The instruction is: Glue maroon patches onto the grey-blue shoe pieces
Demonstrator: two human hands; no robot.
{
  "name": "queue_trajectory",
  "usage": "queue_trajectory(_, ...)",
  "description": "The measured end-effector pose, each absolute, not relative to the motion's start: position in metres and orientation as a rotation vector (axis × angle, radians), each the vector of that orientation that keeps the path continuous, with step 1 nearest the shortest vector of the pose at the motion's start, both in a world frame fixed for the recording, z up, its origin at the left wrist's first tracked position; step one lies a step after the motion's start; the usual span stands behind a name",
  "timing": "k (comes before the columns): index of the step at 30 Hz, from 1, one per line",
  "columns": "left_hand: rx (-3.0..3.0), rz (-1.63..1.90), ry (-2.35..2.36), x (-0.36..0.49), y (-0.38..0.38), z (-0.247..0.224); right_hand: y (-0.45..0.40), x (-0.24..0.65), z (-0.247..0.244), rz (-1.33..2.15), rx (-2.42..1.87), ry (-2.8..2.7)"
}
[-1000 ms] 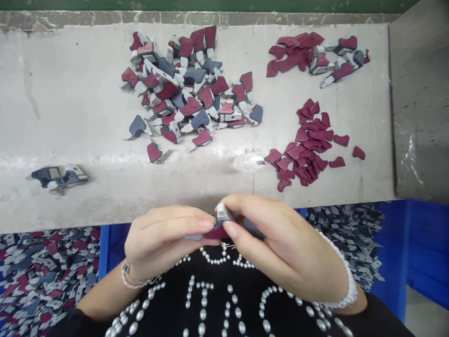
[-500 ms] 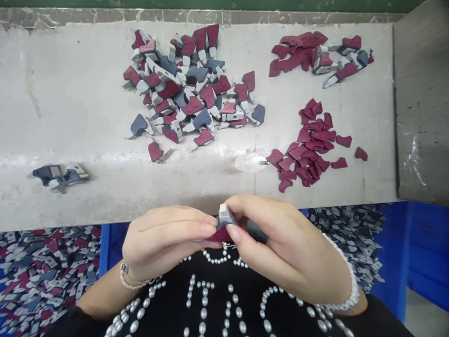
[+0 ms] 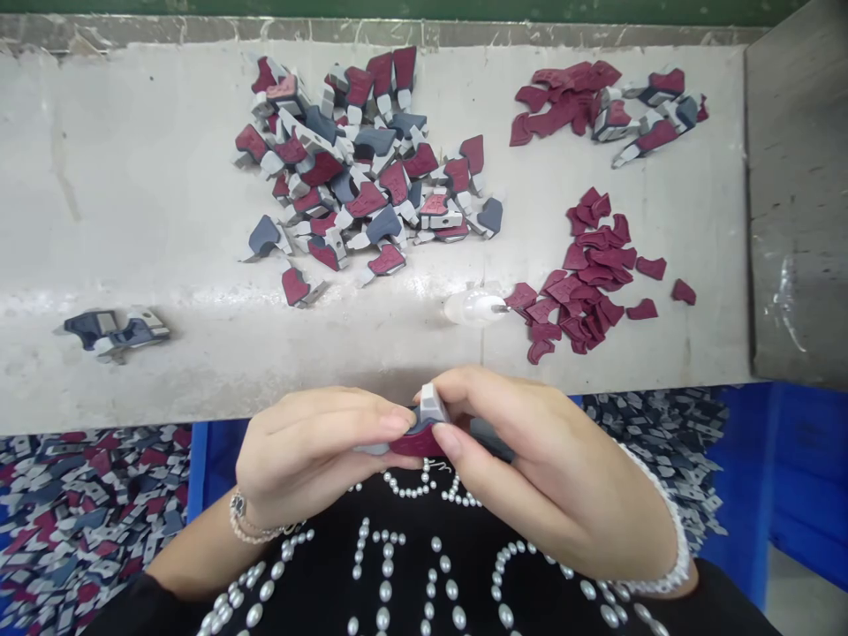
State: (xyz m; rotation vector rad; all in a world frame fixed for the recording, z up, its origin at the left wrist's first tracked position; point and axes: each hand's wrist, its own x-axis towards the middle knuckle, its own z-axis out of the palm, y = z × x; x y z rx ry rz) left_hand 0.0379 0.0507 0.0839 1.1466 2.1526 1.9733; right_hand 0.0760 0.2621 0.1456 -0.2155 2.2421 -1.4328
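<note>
A pale, scuffed worktop (image 3: 165, 238) spans the view beyond the fingers, with a green band (image 3: 397, 9) past its far edge and a grey metal panel (image 3: 795, 194) standing at its right end. Its near edge runs just beyond the fingers, which are on the wearer's side of it, in front of a black top (image 3: 371, 565) with pearl beads. Below that edge, a left blue bin (image 3: 199, 477) and a right blue bin (image 3: 745, 477) flank the hands, many small parts heaped by each. Straight ahead of the fingers, a strip of bare worktop separates them from a mixed pile (image 3: 371, 146); a white bottle (image 3: 472, 307) lies nearer, slightly right, its tip beside burgundy pieces (image 3: 589, 283). More burgundy pieces and assembled parts lie farther right, and two grey parts (image 3: 119, 331) well left. The held part (image 3: 414, 439) is between both hands: the left hand (image 3: 298, 459) has its fingers over it, while the right hand (image 3: 549, 468) pinches its pale, blocky end between thumb and fingers. It shows a curved burgundy face against dark grey, partly covered by the fingers.
</note>
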Motion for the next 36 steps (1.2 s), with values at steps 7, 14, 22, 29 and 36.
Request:
queue_trajectory(7,1.160,1.936,2.192,0.040,0.049,0.083,0.261,0.075,0.145,-1.400,-0.245,2.301)
queue_trajectory(14,1.081,2.002,2.056,0.042,0.045,0.075,0.262,0.075,0.145,-1.450,-0.221,2.220)
queue_trajectory(22,1.153,2.042,2.021,0.039,0.049,0.079,0.263,0.075,0.147,-1.490,-0.219,2.195)
queue_trajectory(29,1.243,2.010,2.091,0.041,0.053,0.081,0.267,0.070,0.144,-1.577,-0.285,2.069)
queue_trajectory(36,1.115,1.969,2.217,0.045,0.050,0.075,0.268,0.070,0.137,-1.617,-0.222,2.057)
